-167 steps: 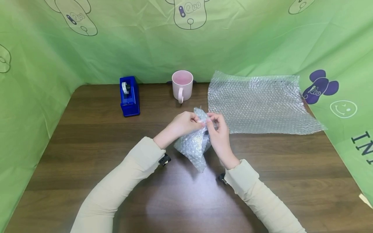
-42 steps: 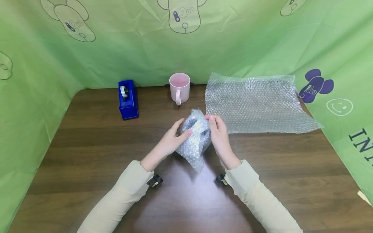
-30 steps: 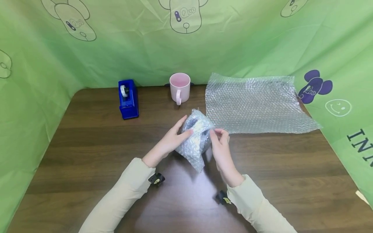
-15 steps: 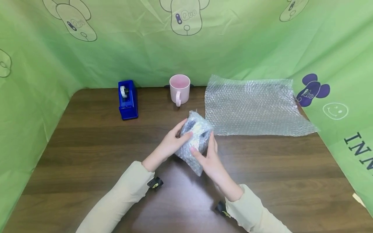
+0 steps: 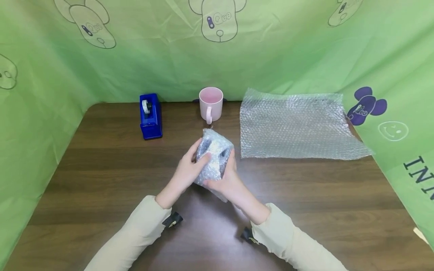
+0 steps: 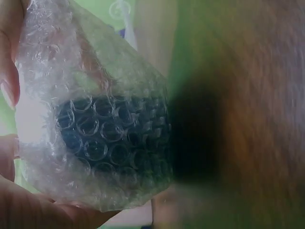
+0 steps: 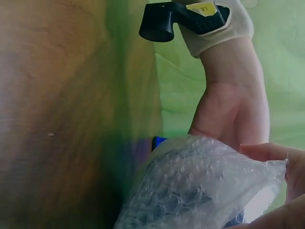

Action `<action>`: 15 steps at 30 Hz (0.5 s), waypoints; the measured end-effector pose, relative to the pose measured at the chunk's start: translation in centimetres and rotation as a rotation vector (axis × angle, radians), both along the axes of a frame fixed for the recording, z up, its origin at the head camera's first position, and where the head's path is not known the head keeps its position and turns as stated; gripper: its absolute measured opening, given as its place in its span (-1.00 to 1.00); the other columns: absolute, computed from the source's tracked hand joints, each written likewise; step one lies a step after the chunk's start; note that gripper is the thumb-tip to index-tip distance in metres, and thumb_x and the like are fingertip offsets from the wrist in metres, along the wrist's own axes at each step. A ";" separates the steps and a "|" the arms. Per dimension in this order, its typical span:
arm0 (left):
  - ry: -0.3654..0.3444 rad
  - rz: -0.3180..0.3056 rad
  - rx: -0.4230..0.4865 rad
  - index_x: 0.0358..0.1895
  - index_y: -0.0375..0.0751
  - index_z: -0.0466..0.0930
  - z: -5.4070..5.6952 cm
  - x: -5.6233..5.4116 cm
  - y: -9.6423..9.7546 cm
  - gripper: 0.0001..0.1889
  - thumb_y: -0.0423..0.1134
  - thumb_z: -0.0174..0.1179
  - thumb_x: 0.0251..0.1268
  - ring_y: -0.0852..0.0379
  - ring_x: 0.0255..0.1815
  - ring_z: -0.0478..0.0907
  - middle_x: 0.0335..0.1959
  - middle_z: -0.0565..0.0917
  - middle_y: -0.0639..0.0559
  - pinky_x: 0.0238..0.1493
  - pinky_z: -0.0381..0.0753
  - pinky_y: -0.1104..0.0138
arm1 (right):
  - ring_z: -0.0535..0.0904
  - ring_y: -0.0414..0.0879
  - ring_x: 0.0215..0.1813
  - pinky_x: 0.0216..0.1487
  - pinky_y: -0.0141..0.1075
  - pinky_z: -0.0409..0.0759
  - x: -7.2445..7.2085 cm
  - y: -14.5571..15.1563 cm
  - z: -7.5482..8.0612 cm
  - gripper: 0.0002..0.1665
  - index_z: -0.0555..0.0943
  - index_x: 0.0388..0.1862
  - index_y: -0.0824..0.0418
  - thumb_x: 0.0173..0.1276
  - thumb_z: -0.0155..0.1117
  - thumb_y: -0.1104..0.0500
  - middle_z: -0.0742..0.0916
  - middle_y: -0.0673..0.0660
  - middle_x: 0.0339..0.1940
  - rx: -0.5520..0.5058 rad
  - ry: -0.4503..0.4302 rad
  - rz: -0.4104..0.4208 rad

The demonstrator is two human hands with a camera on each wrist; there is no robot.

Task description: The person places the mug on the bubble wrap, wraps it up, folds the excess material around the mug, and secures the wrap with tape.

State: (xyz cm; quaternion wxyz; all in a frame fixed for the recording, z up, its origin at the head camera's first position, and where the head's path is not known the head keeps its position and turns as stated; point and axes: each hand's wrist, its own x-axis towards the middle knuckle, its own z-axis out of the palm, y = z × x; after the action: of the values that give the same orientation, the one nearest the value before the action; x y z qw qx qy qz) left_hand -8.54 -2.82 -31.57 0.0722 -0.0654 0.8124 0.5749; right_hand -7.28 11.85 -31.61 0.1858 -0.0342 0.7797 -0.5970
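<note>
While both hands are on it, the bubble-wrapped bundle (image 5: 213, 156) sits near the middle of the wooden table (image 5: 322, 210), in front of the mug. Left hand (image 5: 184, 169): clasped on the bundle's left side, thumb laid over the upper face, fingers along the outer side. Right hand (image 5: 228, 181): clasped on the right side, thumb at the near edge, fingers up along the flank. Hands are apart from each other, the bundle between them. Whether its underside touches the table cannot be told.

Wrap is clear and creased, with a loose flap pointing toward the person. Left wrist view: something dark shows through the bubbles; its identity is unclear.

Surroundings: pink mug (image 5: 211, 105) upright near the back edge, handle facing the person. Blue tape dispenser (image 5: 150, 116) to the left of the mug, well apart from it, with a roll of tape mounted. Flat sheet of bubble wrap (image 5: 295, 126) to the right, its back edge against the green cloth (image 5: 169, 56), which carries printed cartoon figures. Pale sleeves (image 5: 135, 226) cover both forearms; a black camera (image 5: 172, 219) is worn at each wrist.
</note>
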 end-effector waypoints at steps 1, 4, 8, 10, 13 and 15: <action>0.002 0.017 0.003 0.50 0.02 0.06 0.2 -0.1 -0.3 -0.32 -0.09 0.10 0.36 -0.17 0.26 0.47 0.38 0.38 -0.22 0.19 0.54 0.03 | -0.17 0.28 0.56 0.54 0.11 -0.09 -0.3 -0.3 0.1 0.53 -0.54 0.49 0.25 -0.09 0.45 0.28 -0.25 0.37 0.55 -0.001 0.014 0.011; 0.020 0.073 0.011 0.51 0.02 0.03 0.5 -0.7 -1.3 -0.31 -0.10 0.08 0.38 -0.17 0.26 0.46 0.38 0.36 -0.24 0.21 0.51 0.02 | -0.08 0.28 0.55 0.53 0.09 -0.02 -1.7 -1.4 0.6 0.51 -0.48 0.52 0.20 -0.12 0.44 0.31 -0.19 0.35 0.56 -0.006 0.039 0.044; 0.061 0.151 0.017 0.52 0.01 -0.01 0.7 -1.9 -2.5 -0.32 -0.11 0.05 0.40 -0.17 0.26 0.44 0.39 0.34 -0.27 0.23 0.49 0.01 | 0.00 0.28 0.52 0.50 0.07 0.10 -4.3 -2.7 1.3 0.46 -0.38 0.55 0.13 -0.12 0.42 0.32 -0.15 0.33 0.55 0.038 0.051 0.104; 0.094 0.191 0.030 0.52 -0.01 -0.02 0.7 -2.6 -3.0 -0.32 -0.10 0.03 0.42 -0.14 0.32 0.39 0.43 0.29 -0.22 0.28 0.45 0.02 | 0.04 0.26 0.51 0.49 0.05 0.16 -5.7 -3.4 1.6 0.43 -0.35 0.56 0.10 -0.11 0.41 0.33 -0.12 0.34 0.53 0.066 0.058 0.131; 0.139 0.243 0.029 0.53 -0.04 -0.06 0.7 -3.7 -3.7 -0.32 -0.08 0.00 0.43 -0.05 0.45 0.22 0.52 0.14 -0.10 0.42 0.29 0.08 | 0.06 0.21 0.49 0.48 0.02 0.21 -7.7 -4.4 2.0 0.41 -0.32 0.57 0.04 -0.09 0.39 0.36 -0.06 0.35 0.50 0.066 0.054 0.167; 0.161 0.279 0.025 0.53 -0.05 -0.07 0.7 -4.4 -4.1 -0.31 -0.07 -0.01 0.43 0.02 0.51 0.11 0.54 0.09 -0.04 0.49 0.19 0.14 | 0.02 0.17 0.51 0.50 -0.01 0.17 -9.0 -5.1 2.1 0.40 -0.30 0.57 0.02 -0.09 0.38 0.38 -0.03 0.33 0.51 0.056 0.057 0.186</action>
State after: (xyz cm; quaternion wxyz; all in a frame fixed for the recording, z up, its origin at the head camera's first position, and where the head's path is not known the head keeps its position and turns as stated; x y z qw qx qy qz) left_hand -12.96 -6.94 -30.84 -0.0730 -0.1301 0.7914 0.5928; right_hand -16.26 6.77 -29.51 0.2190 -0.1183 0.7945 -0.5539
